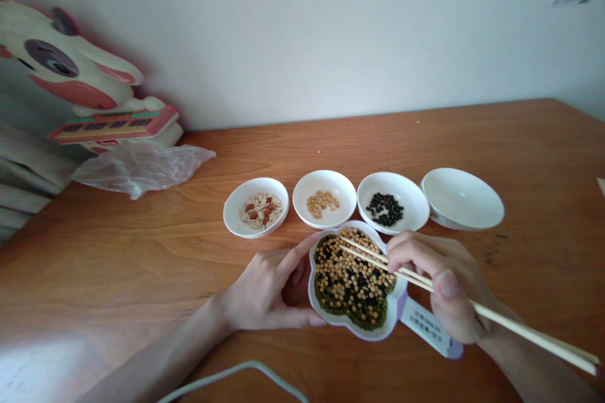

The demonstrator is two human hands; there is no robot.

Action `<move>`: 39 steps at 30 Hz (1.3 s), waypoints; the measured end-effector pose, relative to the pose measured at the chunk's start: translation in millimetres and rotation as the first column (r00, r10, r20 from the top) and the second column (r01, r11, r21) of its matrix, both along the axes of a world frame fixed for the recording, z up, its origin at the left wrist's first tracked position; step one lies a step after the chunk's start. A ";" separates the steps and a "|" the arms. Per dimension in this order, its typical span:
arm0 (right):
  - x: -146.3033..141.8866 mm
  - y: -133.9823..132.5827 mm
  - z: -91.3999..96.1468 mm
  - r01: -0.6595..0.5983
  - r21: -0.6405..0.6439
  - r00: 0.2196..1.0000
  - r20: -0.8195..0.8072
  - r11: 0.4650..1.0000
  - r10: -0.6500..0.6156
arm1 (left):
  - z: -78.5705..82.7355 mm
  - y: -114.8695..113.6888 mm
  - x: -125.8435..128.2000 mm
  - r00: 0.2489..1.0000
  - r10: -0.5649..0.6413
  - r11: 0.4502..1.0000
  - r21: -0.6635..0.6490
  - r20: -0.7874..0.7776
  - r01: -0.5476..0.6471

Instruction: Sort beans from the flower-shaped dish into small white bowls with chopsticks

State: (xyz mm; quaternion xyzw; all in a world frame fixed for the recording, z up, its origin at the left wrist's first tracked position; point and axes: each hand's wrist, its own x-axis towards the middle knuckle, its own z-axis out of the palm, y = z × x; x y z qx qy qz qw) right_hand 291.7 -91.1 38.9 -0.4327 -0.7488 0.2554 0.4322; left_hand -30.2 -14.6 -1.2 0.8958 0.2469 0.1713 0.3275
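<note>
Head view. One row of four small white bowls on the table [142, 252]:
- leftmost bowl [234, 211]: peanuts and pale seeds
- second bowl [326, 179]: a few yellow beans
- third bowl [411, 201]: black beans
- fourth bowl [463, 201]: nothing in it

Just in front of the row sits a flower-shaped dish [395, 312], heaped with mixed beans [350, 283] in yellow, green and black.

Left hand [267, 293]: loosely curled against the dish's left side, forefinger along the upper rim and thumb at the lower, bracing it.

Right hand [439, 283]: closed round a pair of chopsticks [368, 260]. The tips are slightly apart, low over the far part of the heap. I cannot tell whether they pinch a bean.

Judgement: picking from the mix is in hand. A clean lift calls for the tips closed on a single bean and the dish kept steady.

Also here: a paper label [428, 327] under the right hand, a plastic bag [137, 167] and a toy [80, 75] far left, and a cable [236, 371] at the near edge.
</note>
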 end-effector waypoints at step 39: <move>0.1 -0.9 7.2 -0.090 0.098 0.984 0.162 0.991 0.074 | 1.6 -1.0 0.4 1.000 0.011 1.000 -0.001 -0.026 -0.011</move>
